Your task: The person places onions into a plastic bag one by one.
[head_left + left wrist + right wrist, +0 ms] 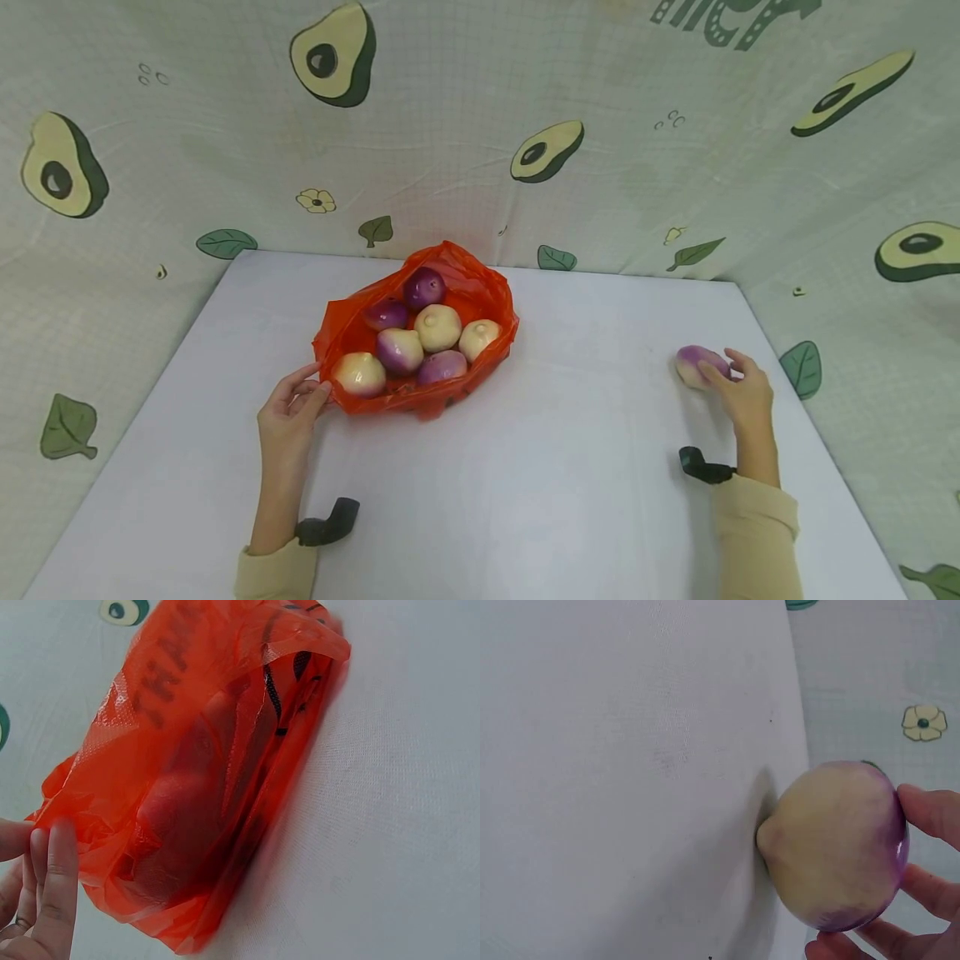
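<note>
A red plastic bag (480,283) lies with its mouth wide, showing several purple-and-cream turnips (438,327) inside. At its left front edge, my left hand (291,408) pinches the bag's rim between thumb and fingers. In the left wrist view, the bag's outer side (180,765) carries dark print, and the turnips are mostly hidden behind the plastic. Far to the right, my right hand (742,392) holds a single turnip (840,847) with thumb and fingertips around its purple end. Its pale, pointed tip faces the table in the right wrist view.
The white table (570,467) runs between the two hands, its right edge just beyond the right hand. An avocado-print cloth (450,125) hangs behind and along the sides. Each wrist wears a black camera mount (330,523).
</note>
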`<act>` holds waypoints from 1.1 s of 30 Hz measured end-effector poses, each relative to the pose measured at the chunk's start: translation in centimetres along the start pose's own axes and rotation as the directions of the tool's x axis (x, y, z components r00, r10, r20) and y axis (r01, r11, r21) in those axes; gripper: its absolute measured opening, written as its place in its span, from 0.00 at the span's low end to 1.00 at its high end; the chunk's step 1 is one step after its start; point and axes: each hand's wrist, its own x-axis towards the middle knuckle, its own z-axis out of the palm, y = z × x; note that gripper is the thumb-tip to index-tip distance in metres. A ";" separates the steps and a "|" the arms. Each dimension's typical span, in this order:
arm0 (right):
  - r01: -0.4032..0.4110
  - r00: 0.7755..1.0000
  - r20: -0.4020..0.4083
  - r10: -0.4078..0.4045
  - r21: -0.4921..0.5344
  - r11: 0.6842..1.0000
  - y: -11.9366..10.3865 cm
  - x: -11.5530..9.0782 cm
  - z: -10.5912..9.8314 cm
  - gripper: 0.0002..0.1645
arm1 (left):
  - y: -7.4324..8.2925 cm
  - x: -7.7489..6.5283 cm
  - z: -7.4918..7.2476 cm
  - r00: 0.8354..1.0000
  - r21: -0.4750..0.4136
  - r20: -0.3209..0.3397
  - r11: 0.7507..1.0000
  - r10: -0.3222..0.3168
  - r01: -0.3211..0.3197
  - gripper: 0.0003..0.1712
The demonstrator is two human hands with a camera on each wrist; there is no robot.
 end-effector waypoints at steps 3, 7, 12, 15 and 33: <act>-0.013 1.000 0.027 0.013 -0.002 1.000 0.3 0.1 0.2 0.46 | 0.0 0.0 0.0 1.000 -0.005 0.002 1.000 -0.001 0.001 0.21; -0.003 0.999 0.032 0.002 0.007 1.000 0.6 0.4 0.6 0.47 | 0.0 0.0 0.0 1.000 -0.002 0.004 1.000 -0.004 0.004 0.21; 0.021 1.000 0.023 -0.020 -0.015 1.000 1.1 0.8 0.8 0.45 | -0.1 0.0 -0.1 1.000 0.004 0.003 1.000 -0.011 0.011 0.22; 0.028 0.999 0.034 -0.027 -0.033 0.999 1.2 1.0 0.8 0.44 | -0.1 0.0 -0.2 1.000 0.019 0.002 1.000 -0.016 0.016 0.22; 0.018 0.999 0.035 -0.017 -0.024 1.000 1.1 0.8 0.7 0.39 | -0.1 0.0 -0.1 1.000 0.028 0.007 0.999 -0.015 0.015 0.23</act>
